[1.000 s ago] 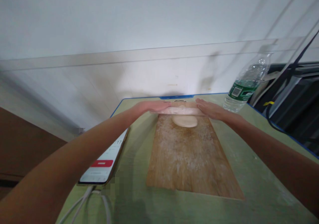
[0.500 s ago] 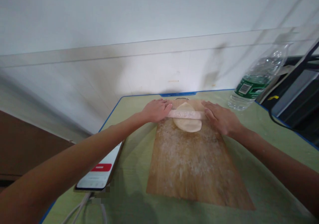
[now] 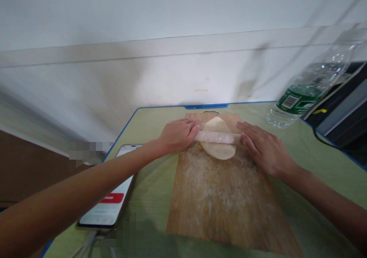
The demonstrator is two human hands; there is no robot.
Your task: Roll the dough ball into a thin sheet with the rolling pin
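A pale, flour-dusted rolling pin point(image 3: 218, 137) lies crosswise over a flat piece of dough point(image 3: 220, 151), which shows both behind and in front of it. My left hand point(image 3: 179, 134) presses on the pin's left end, its palm covering that end. On the other end rests my right hand point(image 3: 262, 145), thumb against the pin and fingers pointing forward. Both ends of the pin are hidden beneath my hands. Under the dough is a wooden board point(image 3: 226, 200) streaked with white flour.
A charging phone point(image 3: 106, 212) with a lit screen lies left of the board, partly under my left forearm. At the back right stands a clear plastic bottle point(image 3: 301, 97) with a green label. The green table point(image 3: 155, 181) has a blue edge and meets a white wall point(image 3: 160, 74).
Both hands and the rolling pin have shifted slightly toward me over the dough. The dough's near edge sits a little lower in view. The camera view has also moved a bit.
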